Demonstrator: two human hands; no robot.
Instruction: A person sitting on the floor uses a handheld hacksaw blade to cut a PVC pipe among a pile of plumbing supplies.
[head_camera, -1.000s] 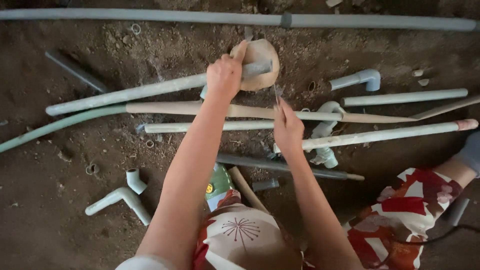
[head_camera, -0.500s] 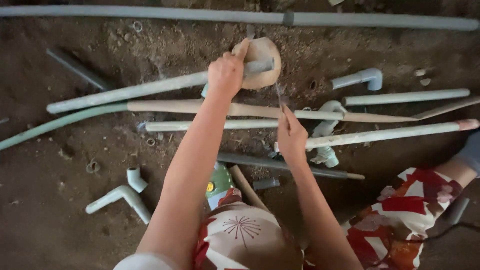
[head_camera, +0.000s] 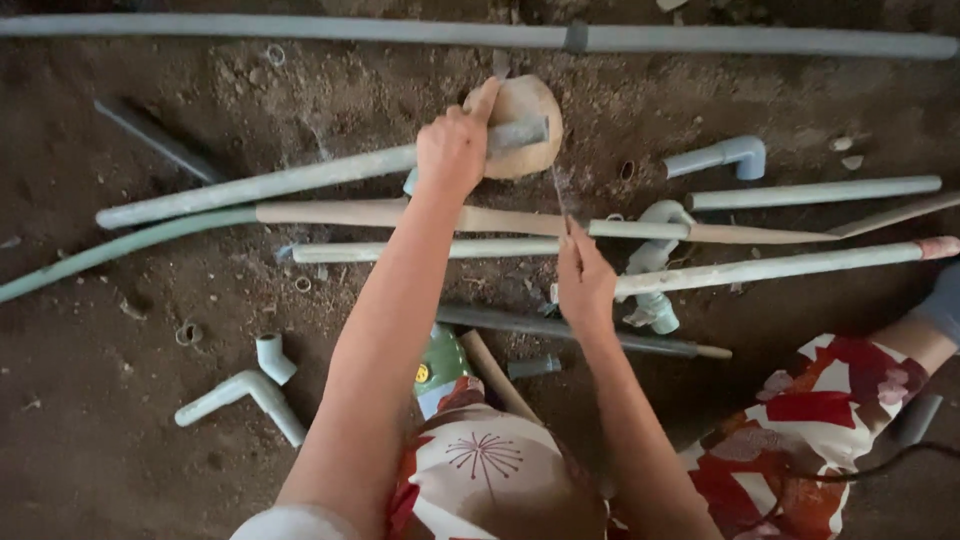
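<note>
Bare dirt floor (head_camera: 120, 470), strewn with pipe offcuts | left hand (head_camera: 452, 150) closed round one grey pipe (head_camera: 300, 182), end propped on one round stone (head_camera: 520, 125) | right hand (head_camera: 585, 285) pinched shut on one thin blade (head_camera: 558, 195) at pipe end | two elbow fittings (head_camera: 240, 395), one wooden handle (head_camera: 520, 220).

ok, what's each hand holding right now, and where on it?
Left hand grips the grey pipe near its end, over the round stone. Right hand pinches the lower end of a thin blade.
</note>
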